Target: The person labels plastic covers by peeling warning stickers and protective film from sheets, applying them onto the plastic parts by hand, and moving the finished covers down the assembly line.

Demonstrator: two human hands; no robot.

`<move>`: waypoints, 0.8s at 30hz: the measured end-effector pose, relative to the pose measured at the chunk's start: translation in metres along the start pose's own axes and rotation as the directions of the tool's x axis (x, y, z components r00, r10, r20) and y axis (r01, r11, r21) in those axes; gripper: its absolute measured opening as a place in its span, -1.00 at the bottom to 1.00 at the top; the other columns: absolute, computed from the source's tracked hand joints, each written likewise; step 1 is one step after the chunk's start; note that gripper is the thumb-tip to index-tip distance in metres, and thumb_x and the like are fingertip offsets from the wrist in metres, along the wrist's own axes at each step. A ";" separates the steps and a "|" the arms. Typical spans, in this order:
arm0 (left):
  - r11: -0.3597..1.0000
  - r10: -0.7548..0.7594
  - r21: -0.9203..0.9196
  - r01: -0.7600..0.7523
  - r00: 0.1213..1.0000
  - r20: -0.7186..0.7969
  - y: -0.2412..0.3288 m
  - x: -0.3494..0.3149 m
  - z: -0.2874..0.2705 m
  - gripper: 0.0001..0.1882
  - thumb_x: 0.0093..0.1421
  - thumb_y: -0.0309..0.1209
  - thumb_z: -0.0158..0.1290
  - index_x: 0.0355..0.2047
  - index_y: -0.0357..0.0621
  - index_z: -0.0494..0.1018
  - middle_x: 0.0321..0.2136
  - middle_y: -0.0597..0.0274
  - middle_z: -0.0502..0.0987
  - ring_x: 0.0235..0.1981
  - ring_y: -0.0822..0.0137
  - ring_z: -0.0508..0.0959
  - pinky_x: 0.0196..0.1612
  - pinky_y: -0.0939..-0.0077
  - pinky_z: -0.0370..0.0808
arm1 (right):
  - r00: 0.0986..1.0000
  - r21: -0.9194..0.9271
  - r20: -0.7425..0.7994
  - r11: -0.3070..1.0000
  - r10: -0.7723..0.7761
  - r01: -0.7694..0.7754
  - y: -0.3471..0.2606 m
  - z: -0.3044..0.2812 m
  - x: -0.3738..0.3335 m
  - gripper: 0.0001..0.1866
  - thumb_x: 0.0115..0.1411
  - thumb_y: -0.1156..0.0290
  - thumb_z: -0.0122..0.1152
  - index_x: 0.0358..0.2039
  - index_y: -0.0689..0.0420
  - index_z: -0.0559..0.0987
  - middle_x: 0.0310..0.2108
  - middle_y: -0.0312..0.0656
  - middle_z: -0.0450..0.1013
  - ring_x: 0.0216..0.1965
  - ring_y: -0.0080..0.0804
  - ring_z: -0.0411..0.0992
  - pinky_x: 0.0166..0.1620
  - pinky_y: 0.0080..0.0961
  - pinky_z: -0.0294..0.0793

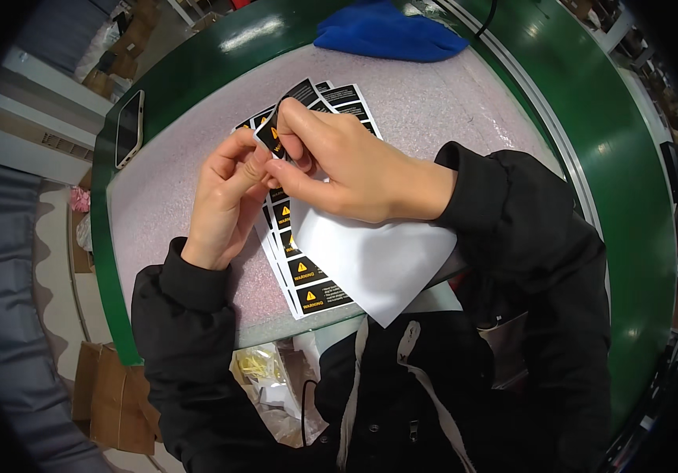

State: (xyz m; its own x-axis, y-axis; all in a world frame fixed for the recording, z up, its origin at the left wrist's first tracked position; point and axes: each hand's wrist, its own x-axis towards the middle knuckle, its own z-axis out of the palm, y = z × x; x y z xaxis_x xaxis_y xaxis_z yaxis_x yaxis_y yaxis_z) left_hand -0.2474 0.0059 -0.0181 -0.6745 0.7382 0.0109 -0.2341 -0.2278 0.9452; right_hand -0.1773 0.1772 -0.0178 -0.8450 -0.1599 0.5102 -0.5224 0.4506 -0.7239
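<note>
Both hands meet above the counter [449, 102], which is covered with pale pink foam. The right hand [354, 169] pinches a small black label with a yellow warning triangle [287, 118], and the left hand [228, 193] pinches it too, probably at its lower corner. Under them lies a white sheet of black labels [311, 284]. A phone [129, 126] and a blue cloth [390, 33] lie further away.
</note>
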 end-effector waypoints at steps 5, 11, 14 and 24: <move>0.999 0.016 0.044 -0.015 0.999 -0.028 -0.003 0.003 -0.003 -0.85 0.22 -0.37 0.02 -0.27 -0.17 0.38 -0.43 0.35 0.46 -0.40 0.54 0.42 -0.21 0.65 0.35 | 0.994 0.229 0.071 0.968 0.084 -0.098 0.006 0.005 0.002 -0.73 0.23 0.25 -0.01 -0.40 0.22 0.28 -0.58 -0.17 0.32 -0.55 -0.43 0.34 -0.43 -0.55 0.32; 1.000 0.015 0.014 -0.015 1.000 0.017 -0.003 0.003 -0.006 -0.83 0.23 -0.35 0.01 -0.25 -0.17 0.38 -0.42 0.33 0.47 -0.38 0.53 0.43 -0.18 0.64 0.35 | 0.985 0.357 0.127 0.922 0.112 -0.151 0.010 0.001 0.003 -0.72 0.26 0.24 -0.09 -0.43 0.21 0.27 -0.56 -0.18 0.35 -0.53 -0.46 0.34 -0.41 -0.53 0.31; 0.999 0.021 0.028 -0.022 1.000 0.011 -0.004 0.002 -0.004 -0.83 0.23 -0.35 0.00 -0.24 -0.18 0.38 -0.41 0.32 0.48 -0.37 0.53 0.44 -0.17 0.64 0.36 | 0.991 0.162 0.133 0.986 0.030 -0.051 0.008 -0.003 0.001 -0.73 0.28 0.26 -0.12 -0.43 0.21 0.28 -0.56 -0.22 0.35 -0.49 -0.48 0.35 -0.38 -0.54 0.33; 0.998 0.047 0.047 -0.050 0.997 0.069 -0.004 0.004 -0.009 -0.83 0.25 -0.40 -0.03 -0.21 -0.23 0.36 -0.39 0.27 0.49 -0.34 0.51 0.47 -0.16 0.64 0.37 | 0.989 0.353 0.116 0.927 0.090 -0.125 0.016 0.004 0.002 -0.70 0.27 0.21 -0.10 -0.44 0.20 0.27 -0.56 -0.20 0.34 -0.52 -0.47 0.31 -0.41 -0.53 0.29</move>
State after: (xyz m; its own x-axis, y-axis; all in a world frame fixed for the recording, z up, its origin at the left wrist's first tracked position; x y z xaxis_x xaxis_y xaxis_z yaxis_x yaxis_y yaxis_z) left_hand -0.2554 0.0043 -0.0247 -0.6347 0.7688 0.0778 -0.1670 -0.2347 0.9576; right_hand -0.1874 0.1807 -0.0306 -0.8960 -0.2196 0.3861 -0.4188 0.1280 -0.8990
